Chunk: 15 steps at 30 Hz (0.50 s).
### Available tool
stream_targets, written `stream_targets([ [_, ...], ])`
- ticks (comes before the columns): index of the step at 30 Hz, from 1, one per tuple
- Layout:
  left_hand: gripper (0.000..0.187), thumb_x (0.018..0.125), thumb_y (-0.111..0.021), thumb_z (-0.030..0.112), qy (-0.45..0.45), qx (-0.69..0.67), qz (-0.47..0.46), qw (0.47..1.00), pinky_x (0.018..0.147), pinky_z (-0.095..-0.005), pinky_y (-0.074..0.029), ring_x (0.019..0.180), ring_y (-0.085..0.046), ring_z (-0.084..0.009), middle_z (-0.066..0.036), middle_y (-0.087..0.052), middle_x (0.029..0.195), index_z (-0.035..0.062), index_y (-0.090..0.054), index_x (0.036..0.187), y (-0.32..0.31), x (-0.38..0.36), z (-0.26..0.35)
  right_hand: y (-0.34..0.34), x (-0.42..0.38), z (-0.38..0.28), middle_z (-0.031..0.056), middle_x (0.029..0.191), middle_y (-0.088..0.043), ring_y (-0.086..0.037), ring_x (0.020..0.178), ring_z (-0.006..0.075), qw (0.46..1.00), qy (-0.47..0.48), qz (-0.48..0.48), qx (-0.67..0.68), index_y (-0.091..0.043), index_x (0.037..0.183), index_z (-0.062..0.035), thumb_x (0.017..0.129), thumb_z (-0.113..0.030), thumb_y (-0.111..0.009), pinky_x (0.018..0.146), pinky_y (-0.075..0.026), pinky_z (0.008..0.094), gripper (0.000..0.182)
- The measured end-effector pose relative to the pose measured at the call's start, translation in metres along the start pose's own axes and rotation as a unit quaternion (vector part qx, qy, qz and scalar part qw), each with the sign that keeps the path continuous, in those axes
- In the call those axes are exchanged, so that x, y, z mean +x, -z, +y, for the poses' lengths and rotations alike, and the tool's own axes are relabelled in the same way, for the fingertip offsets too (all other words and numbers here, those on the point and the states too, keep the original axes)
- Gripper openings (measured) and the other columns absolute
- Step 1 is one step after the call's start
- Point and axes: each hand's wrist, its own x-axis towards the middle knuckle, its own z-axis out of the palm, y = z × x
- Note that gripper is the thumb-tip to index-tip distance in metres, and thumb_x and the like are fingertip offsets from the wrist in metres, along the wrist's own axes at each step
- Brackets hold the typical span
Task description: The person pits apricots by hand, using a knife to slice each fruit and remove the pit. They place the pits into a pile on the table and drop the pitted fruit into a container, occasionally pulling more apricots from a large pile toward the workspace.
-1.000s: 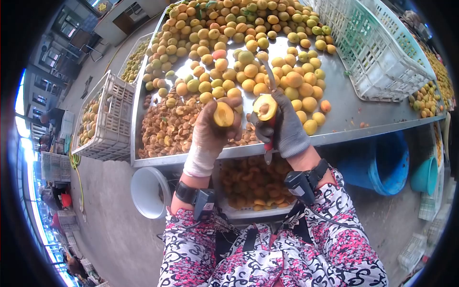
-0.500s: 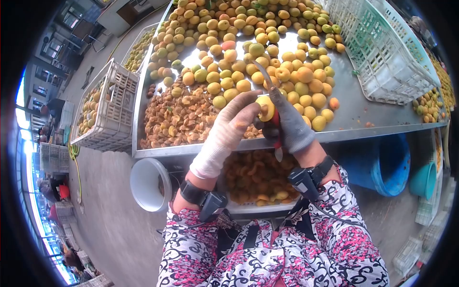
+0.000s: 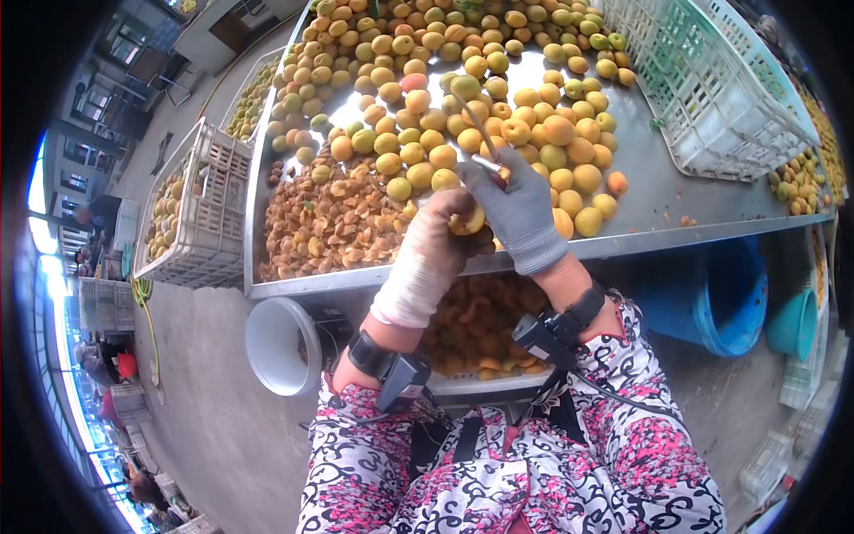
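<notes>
My left hand [image 3: 434, 238], in a pale stained glove, is closed around a yellow apricot [image 3: 466, 222]. Pressed close on its right, my right hand [image 3: 518, 206] wears a grey glove and grips a slim curved metal tool [image 3: 477, 120] with some red near the grip. The tool's bent end points up and away over the fruit; its lower part is hidden by my hand. Whole apricots [image 3: 559, 131] lie just beyond my hands on the metal table [image 3: 654, 233]. Left of them spreads a heap of brown apricot stones [image 3: 334, 222].
Beneath the table edge sits a crate of apricot pieces [image 3: 485, 325]. A white bucket [image 3: 283, 345] stands left, a blue barrel [image 3: 712, 303] and teal basin [image 3: 792, 325] right. White plastic crates [image 3: 200, 209] flank the table, one large crate [image 3: 721, 107] resting on it.
The cut apricot with its stone showing has turned in my left hand, which has drawn lower. My right hand has rolled over, hiding the tool's red handle and lower tip.
</notes>
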Motion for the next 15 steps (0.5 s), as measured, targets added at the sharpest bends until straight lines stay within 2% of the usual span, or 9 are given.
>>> stream_targets([
  [1,0.026,0.08,-0.058,0.022,0.001,0.0,0.0,1.0,0.066,-0.0283,-0.046,0.078,-0.056,-0.0157,-0.006,-0.058,0.088,0.0065,-0.057,0.101,0.007,0.006,-0.001,0.0,0.001,-0.008,0.008,0.069,-0.061,-0.058,0.063,0.01,0.999,0.023,0.022,-0.022,-0.062,0.093,0.0007,0.082,-0.029,-0.07,0.054,-0.045,0.0256,0.032],
  [2,0.029,0.081,-0.061,0.024,0.001,-0.011,-0.068,0.998,0.064,-0.0286,-0.047,0.081,-0.058,-0.0168,-0.005,-0.059,0.091,0.0066,-0.057,0.104,0.021,0.014,-0.002,0.008,0.006,-0.018,0.0037,0.062,-0.056,-0.052,0.053,0.0086,0.988,0.0,0.028,0.155,-0.062,0.092,-0.001,0.087,-0.027,-0.064,0.047,-0.04,0.0228,0.026],
  [3,0.033,0.082,-0.065,0.026,0.002,-0.023,-0.135,0.991,0.062,-0.0289,-0.049,0.084,-0.06,-0.018,-0.004,-0.059,0.094,0.0067,-0.058,0.107,0.028,0.018,-0.002,0.018,0.009,-0.027,0.0037,0.062,-0.056,-0.052,0.053,0.0086,0.987,0.0,0.028,0.156,-0.062,0.092,-0.001,0.087,-0.027,-0.064,0.047,-0.04,0.0228,0.026],
  [5,0.033,0.082,-0.065,0.027,0.005,-0.015,-0.121,0.993,0.061,-0.0284,-0.048,0.082,-0.06,-0.019,-0.005,-0.059,0.094,0.0065,-0.057,0.107,0.016,0.011,0.001,0.036,0.013,-0.043,0.0005,0.057,-0.05,-0.044,0.045,0.0078,0.922,-0.107,-0.011,0.372,-0.058,0.083,-0.0057,0.092,-0.024,-0.054,0.042,-0.034,0.0214,0.021],
  [6,0.033,0.083,-0.065,0.028,0.009,-0.008,-0.108,0.994,0.06,-0.028,-0.048,0.08,-0.06,-0.0201,-0.006,-0.06,0.095,0.0064,-0.056,0.106,0.01,0.007,0.001,0.036,0.013,-0.054,-0.0015,0.052,-0.033,-0.027,0.043,0.0101,0.937,-0.078,-0.005,0.34,-0.039,0.067,-0.0132,0.096,-0.031,-0.041,0.044,-0.028,0.0257,0.034],
  [9,0.036,0.086,-0.063,0.032,0.029,-0.072,-0.061,0.995,0.06,-0.028,-0.048,0.08,-0.061,-0.0208,-0.007,-0.06,0.096,0.0067,-0.054,0.11,-0.004,0.004,-0.007,0.04,0.011,-0.063,-0.0028,0.051,-0.028,-0.027,0.043,0.0095,0.923,-0.05,-0.014,0.382,-0.038,0.068,-0.0134,0.096,-0.033,-0.043,0.043,-0.026,0.0267,0.035],
  [11,0.035,0.088,-0.061,0.032,0.051,-0.08,-0.082,0.992,0.061,-0.03,-0.049,0.083,-0.061,-0.0216,-0.007,-0.06,0.098,0.0071,-0.054,0.111,0.002,0.008,-0.013,0.036,0.007,-0.066,-0.003,0.052,-0.026,-0.025,0.043,0.0096,0.927,-0.043,-0.018,0.372,-0.035,0.066,-0.0139,0.096,-0.033,-0.044,0.043,-0.025,0.027,0.037],
  [13,0.035,0.089,-0.059,0.033,0.072,-0.087,-0.1,0.988,0.062,-0.032,-0.05,0.085,-0.062,-0.0225,-0.007,-0.06,0.1,0.0075,-0.053,0.113,0.005,0.012,-0.019,0.03,0.003,-0.069,-0.0032,0.053,-0.027,-0.025,0.044,0.0092,0.94,-0.028,-0.01,0.339,-0.036,0.066,-0.0136,0.097,-0.031,-0.045,0.043,-0.025,0.0266,0.036],
  [15,0.033,0.09,-0.058,0.031,0.106,-0.095,-0.093,0.985,0.065,-0.0384,-0.051,0.087,-0.062,-0.0232,-0.008,-0.06,0.103,0.0078,-0.053,0.114,0.002,0.012,-0.021,0.028,-0.001,-0.066,-0.0035,0.054,-0.034,-0.031,0.045,0.0072,0.949,-0.019,-0.003,0.315,-0.041,0.07,-0.0119,0.096,-0.025,-0.048,0.044,-0.026,0.0245,0.03],
])
